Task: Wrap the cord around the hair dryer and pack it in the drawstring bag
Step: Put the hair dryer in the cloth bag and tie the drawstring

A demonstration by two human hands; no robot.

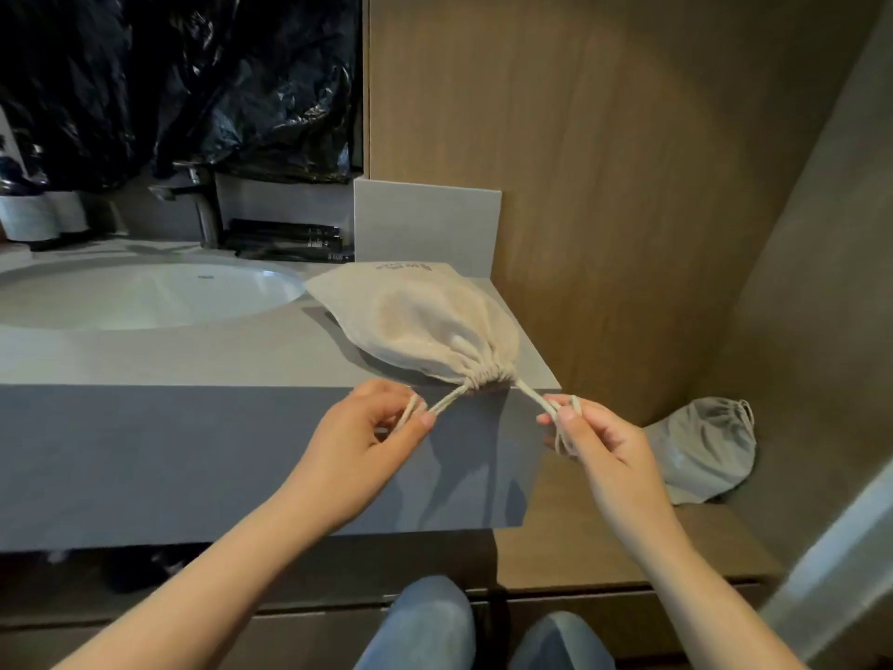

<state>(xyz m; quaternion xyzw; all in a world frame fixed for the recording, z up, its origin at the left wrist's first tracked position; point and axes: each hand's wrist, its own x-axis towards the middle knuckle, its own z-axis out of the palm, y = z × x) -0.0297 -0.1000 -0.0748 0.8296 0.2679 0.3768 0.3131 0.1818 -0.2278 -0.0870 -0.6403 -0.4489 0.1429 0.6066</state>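
Observation:
A beige drawstring bag (415, 321) lies bulging on the grey counter (169, 355), its cinched mouth at the front edge. The hair dryer and its cord are hidden; I cannot see them. Two pale drawstrings run out of the gathered mouth, one to each side. My left hand (372, 437) pinches the left drawstring (447, 401) between thumb and fingers. My right hand (599, 447) pinches the right drawstring (534, 396), whose loose end hangs below the fingers. Both strings look taut.
A white sink basin (145, 292) and a chrome faucet (198, 200) sit at the left. Dark flat boxes (290, 241) lie behind the basin. A second grey drawstring bag (700, 447) rests on a lower wooden shelf (604, 539) at the right. Wooden wall panels stand behind.

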